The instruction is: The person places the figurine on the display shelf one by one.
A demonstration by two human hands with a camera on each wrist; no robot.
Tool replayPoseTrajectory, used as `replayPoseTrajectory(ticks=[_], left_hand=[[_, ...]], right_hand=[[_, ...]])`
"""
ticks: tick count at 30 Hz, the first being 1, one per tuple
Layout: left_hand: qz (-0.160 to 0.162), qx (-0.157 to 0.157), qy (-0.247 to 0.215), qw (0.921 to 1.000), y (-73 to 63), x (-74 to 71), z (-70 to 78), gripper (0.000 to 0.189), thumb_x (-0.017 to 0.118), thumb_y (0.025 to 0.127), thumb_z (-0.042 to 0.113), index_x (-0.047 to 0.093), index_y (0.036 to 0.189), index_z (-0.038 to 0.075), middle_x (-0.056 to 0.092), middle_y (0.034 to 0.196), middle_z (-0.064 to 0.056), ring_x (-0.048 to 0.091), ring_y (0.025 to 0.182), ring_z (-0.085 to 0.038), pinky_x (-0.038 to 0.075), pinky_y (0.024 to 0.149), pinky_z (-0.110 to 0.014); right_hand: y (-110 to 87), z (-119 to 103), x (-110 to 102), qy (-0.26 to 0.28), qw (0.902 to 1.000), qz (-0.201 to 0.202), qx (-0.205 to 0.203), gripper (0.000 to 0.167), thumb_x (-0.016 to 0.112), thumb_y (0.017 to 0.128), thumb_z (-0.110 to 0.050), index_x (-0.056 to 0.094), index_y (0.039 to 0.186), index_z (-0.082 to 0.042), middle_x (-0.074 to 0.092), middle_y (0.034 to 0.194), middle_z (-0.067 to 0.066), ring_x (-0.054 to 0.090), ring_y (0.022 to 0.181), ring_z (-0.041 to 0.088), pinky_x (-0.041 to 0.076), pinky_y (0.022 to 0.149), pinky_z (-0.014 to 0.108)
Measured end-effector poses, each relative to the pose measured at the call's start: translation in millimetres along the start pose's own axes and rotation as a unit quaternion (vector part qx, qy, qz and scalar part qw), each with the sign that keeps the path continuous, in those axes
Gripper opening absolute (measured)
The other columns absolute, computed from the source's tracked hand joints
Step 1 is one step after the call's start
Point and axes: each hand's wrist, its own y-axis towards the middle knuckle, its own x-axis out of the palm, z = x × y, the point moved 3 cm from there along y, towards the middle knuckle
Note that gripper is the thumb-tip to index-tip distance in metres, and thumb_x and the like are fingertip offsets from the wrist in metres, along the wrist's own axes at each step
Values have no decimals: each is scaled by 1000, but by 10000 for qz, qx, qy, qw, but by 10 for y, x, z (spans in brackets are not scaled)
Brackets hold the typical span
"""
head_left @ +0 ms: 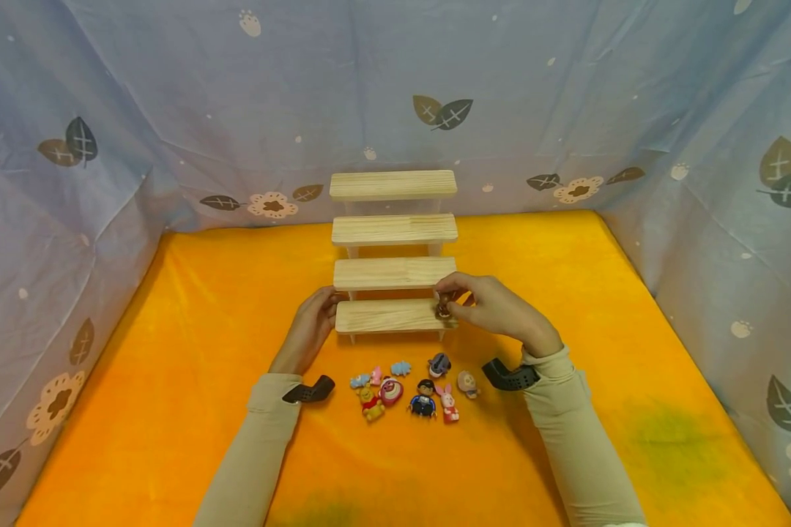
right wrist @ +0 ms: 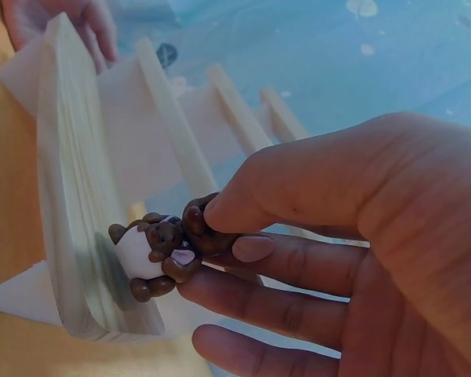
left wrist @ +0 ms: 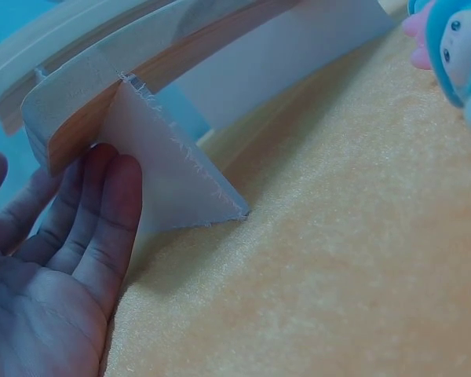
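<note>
Between thumb and fingers, my right hand [head_left: 501, 311] pinches a small brown bear figurine [right wrist: 147, 258] with a white body and a smaller bear at its front. The figurine is at the right end of the lowest step [head_left: 385, 316] of a wooden tiered display stand [head_left: 395, 273], its feet right at the board in the right wrist view. At the stand's other end is my left hand [head_left: 310, 326]. Its extended fingers touch the white side support [left wrist: 169, 169] under the board's end, and the thumb stays apart from the wood.
In front of the stand lie several toy figures: a yellow bear in red [head_left: 370, 404], a pink bear [head_left: 390, 391], a man in dark clothes [head_left: 423, 401], a pink piglet [head_left: 448, 404], a grey donkey [head_left: 439, 364]. Patterned cloth [head_left: 395, 73] hangs behind the orange-covered surface [head_left: 171, 410].
</note>
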Motion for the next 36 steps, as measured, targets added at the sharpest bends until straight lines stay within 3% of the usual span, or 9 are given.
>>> replayPoseTrajectory(ticks=[36], left_hand=[[55, 65, -141, 9999, 23, 7, -11, 30, 38, 111, 31, 56, 121, 9, 61, 111, -2, 63, 101, -11, 54, 89, -24]], right_hand=[[11, 31, 26, 43, 9999, -130, 91, 30, 61, 100, -9, 62, 130, -9, 70, 118, 8, 65, 110, 24, 53, 91, 43]])
